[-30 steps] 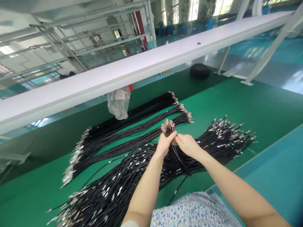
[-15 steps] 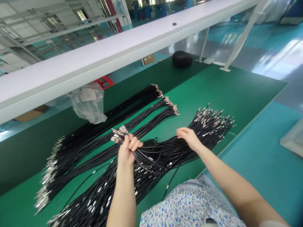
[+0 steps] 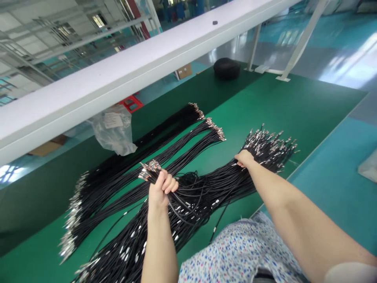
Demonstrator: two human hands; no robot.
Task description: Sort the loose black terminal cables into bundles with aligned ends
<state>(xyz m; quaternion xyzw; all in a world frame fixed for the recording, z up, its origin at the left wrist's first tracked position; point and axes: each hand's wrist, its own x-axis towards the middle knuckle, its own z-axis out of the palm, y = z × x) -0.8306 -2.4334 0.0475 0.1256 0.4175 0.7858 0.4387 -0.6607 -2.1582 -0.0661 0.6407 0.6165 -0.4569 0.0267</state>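
My left hand [image 3: 164, 188] is wrapped round a bunch of black cables [image 3: 150, 173], held just below their metal-tipped ends. From the fist these cables bend down to the right and merge with the large cable pile [image 3: 218, 177]. My right hand [image 3: 245, 158] lies on that pile, close to its spread of silver terminals [image 3: 272, 143]. Its fingers are curled and pressed together on a cable; a small light terminal shows by the fingertips, but how many strands they grip is hidden. More loose cables with white and silver connectors [image 3: 126, 251] lie under my left forearm.
Flat cable bundles [image 3: 176, 153] lie side by side behind my left hand on the green table [image 3: 309, 102]. A clear plastic bag [image 3: 114, 131] hangs below the white shelf [image 3: 118, 74]. Farther back are a black coil [image 3: 226, 68] and a shelf leg [image 3: 303, 43].
My right hand has moved right along the cable pile, toward the terminals, and closed down on it. My left hand keeps its grip on the bunch, nearly in place.
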